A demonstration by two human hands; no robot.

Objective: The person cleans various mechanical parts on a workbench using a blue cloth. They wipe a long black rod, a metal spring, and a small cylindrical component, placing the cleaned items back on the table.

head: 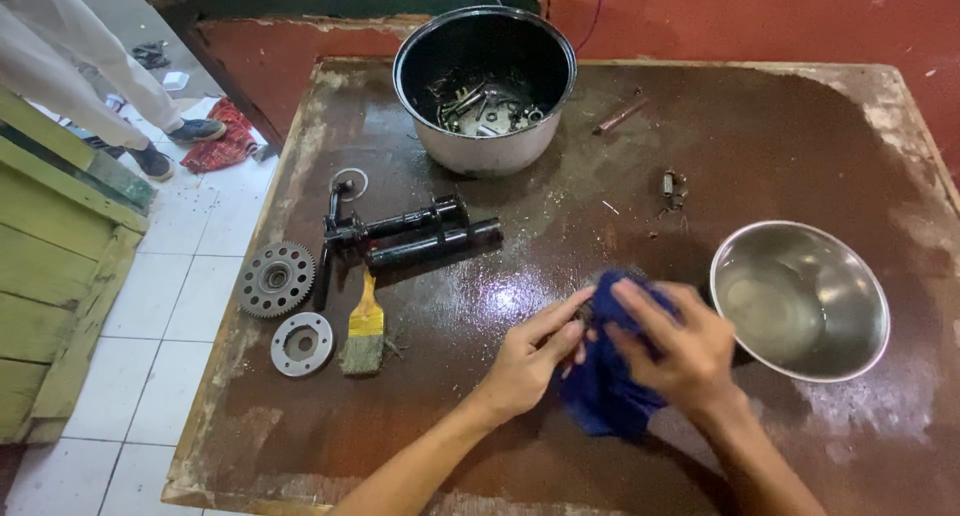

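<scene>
Red walls close in behind a worn brown table (700, 146), its top wet and oily, and both hands are busy at the near edge. Look at the right hand (680, 351): it is wrapped into a dark blue rag (605, 391), fingers curled over the top of the cloth and pressing it down. Now the left hand (530, 361) comes in from the other side, fingertips pinching at the rag's edge, where something small and dark seems to sit between cloth and fingers; too hidden to name it. So the wiping is under way right there, near the table's front, just left of a shiny steel bowl (800, 301) that looks to hold only a little liquid.

What looks dealt with and what waits? Off to the left lie a black shaft assembly (410, 236), a toothed gear (275, 278), a round metal disc (302, 343) and a yellow-handled paintbrush (365, 331), laid out apart from one another, untouched by either hand. At the far edge stands a black pot (485, 86) with a heap of bolts and small parts in its bottom, so by my reckoning plenty is left. A small fitting (672, 188) sits alone mid-table. Someone's legs in light trousers (80, 66) stand on the tiled floor, top left.
</scene>
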